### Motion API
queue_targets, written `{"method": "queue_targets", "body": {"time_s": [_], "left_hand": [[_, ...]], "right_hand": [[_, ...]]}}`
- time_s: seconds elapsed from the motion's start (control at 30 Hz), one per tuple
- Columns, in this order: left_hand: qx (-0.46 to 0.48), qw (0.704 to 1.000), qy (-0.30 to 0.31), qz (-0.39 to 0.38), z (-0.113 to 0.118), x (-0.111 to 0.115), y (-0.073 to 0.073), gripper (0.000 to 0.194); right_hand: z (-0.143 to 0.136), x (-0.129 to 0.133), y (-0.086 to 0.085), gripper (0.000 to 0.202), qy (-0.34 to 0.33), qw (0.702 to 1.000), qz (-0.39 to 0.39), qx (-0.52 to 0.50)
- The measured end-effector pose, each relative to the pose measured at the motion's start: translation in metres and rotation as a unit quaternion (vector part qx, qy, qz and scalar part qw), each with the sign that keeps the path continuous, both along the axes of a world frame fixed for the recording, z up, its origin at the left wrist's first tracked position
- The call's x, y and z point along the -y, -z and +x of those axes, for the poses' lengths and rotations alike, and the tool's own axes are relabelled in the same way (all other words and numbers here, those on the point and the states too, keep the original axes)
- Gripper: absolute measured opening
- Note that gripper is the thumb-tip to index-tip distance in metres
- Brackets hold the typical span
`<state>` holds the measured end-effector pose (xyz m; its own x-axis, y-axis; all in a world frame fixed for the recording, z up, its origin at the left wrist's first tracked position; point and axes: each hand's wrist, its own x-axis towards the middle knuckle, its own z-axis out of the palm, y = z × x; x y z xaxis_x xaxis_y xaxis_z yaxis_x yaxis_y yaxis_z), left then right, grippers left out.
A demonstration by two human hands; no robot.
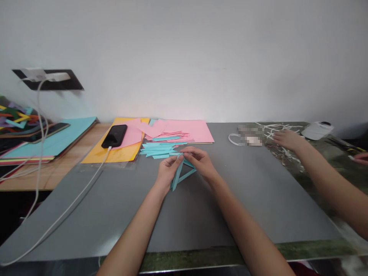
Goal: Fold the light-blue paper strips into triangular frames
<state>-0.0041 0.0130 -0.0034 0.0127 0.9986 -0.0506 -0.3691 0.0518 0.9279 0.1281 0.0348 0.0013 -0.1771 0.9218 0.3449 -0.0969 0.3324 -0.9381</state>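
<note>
Between my two hands is a folded blue paper piece (184,177) made of narrow strips that form a triangular outline. My left hand (167,171) pinches its left side and top. With fingertips closed at the top corner, my right hand (200,161) grips the same piece; the exact fold under the fingers is hidden. Just behind my hands lies a pile of blue paper strips (161,149). Farther back rest several pink paper strips (175,135) on a pink sheet (198,128).
A phone (115,136) on a yellow sheet (126,155) has a white cable (83,195) running across the grey mat (120,214). At right, another person's hand (287,140) reaches over white strips (273,128). Coloured paper sheets (66,130) are stacked at left.
</note>
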Motion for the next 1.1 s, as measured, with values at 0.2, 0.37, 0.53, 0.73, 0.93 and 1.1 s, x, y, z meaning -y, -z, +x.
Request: {"method": "queue_targets", "body": {"time_s": [0.2, 0.37, 0.53, 0.73, 0.93, 1.1], "left_hand": [[-0.028, 1.0, -0.007, 0.007, -0.001, -0.001, 0.001, 0.024], [-0.018, 1.0, 0.001, -0.002, 0.0, 0.0, 0.001, 0.023], [0.047, 0.997, -0.003, -0.064, 0.002, 0.003, -0.005, 0.028], [0.036, 0.998, -0.017, -0.056, 0.001, 0.002, -0.004, 0.025], [0.029, 0.999, -0.012, -0.045, 0.0, 0.002, -0.001, 0.024], [0.056, 0.996, -0.02, -0.072, 0.002, 0.003, -0.004, 0.025]], "right_hand": [[-0.001, -0.001, 0.003, 0.021, -0.024, 0.999, 0.038, 0.01], [-0.003, 0.001, 0.002, 0.018, -0.031, 0.999, 0.023, -0.026], [-0.005, 0.004, -0.002, 0.015, -0.034, 0.998, 0.004, -0.044], [-0.01, 0.007, -0.004, 0.015, -0.003, 0.999, -0.001, -0.054], [-0.012, 0.007, -0.003, 0.015, 0.005, 0.999, -0.004, -0.049], [-0.01, 0.005, 0.0, 0.016, -0.002, 0.999, -0.001, -0.052]]}}
